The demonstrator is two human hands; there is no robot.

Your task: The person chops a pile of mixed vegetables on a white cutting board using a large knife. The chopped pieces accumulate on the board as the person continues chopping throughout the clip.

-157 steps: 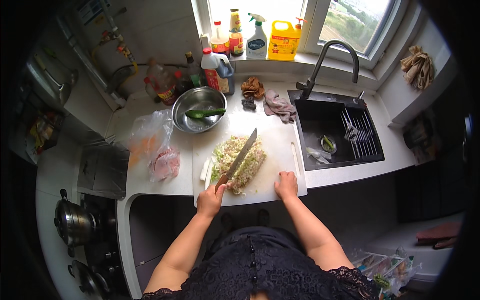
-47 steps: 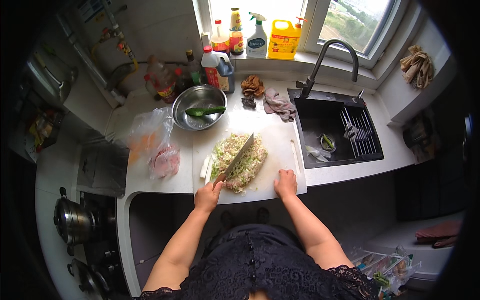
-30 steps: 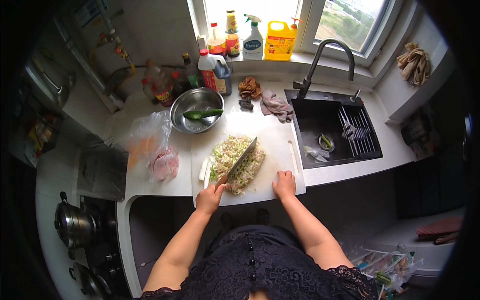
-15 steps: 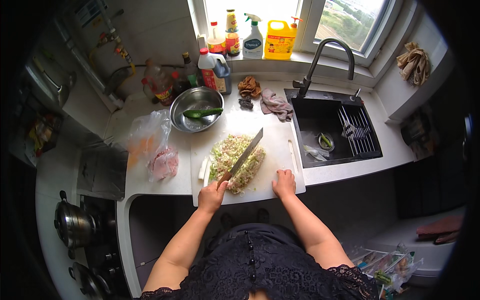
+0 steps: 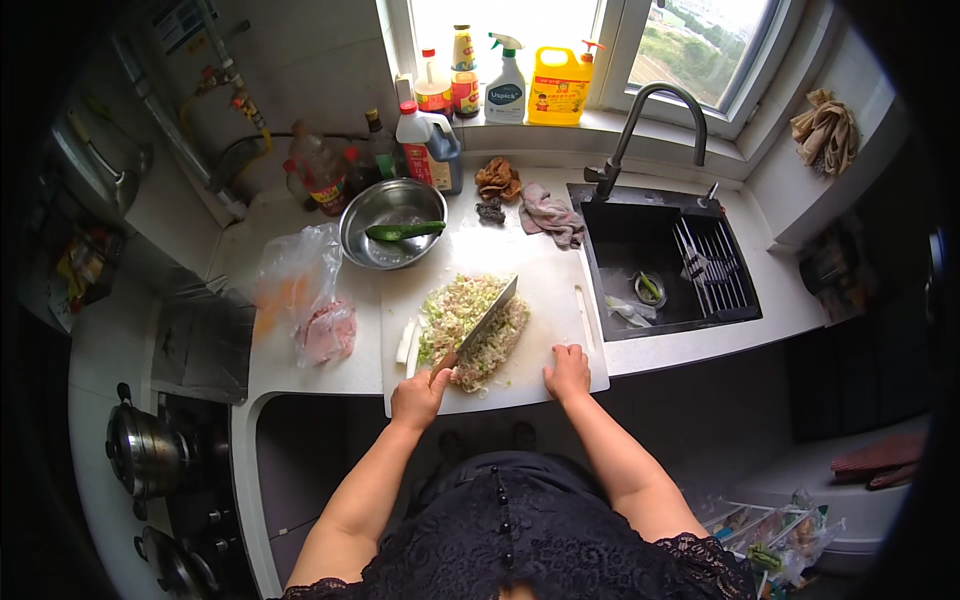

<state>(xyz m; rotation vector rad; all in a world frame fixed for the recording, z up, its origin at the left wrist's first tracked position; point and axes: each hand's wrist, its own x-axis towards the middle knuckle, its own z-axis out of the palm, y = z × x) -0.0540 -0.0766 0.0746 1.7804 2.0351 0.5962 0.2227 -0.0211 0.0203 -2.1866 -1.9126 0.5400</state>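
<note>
My left hand [image 5: 418, 400] is closed round the wooden handle of a cleaver [image 5: 488, 320]. Its blade slants away to the right, over a heap of finely chopped pale green and pinkish food [image 5: 455, 305]. Under the heap lies a white cutting board [image 5: 545, 300], its front edge at the counter's rim. My right hand [image 5: 568, 373] grips the board's front right edge with bent fingers on top; the underside of the hand is hidden. White stalk pieces [image 5: 406, 342] lie at the board's left side.
A steel bowl [image 5: 358, 240] holding a green cucumber [image 5: 404, 231] stands behind the board. Left are plastic bags [image 5: 300, 265] and pinkish meat in plastic [image 5: 328, 333]. Cloths [image 5: 552, 216] lie near the black sink [image 5: 625, 240]. Bottles [image 5: 428, 150] line the back; pots [image 5: 145, 445] stand lower left.
The cleaver has come down and a little nearer to me, and its blade face shows more broadly over the chopped heap. My left hand shifted slightly left; my right hand stays on the board.
</note>
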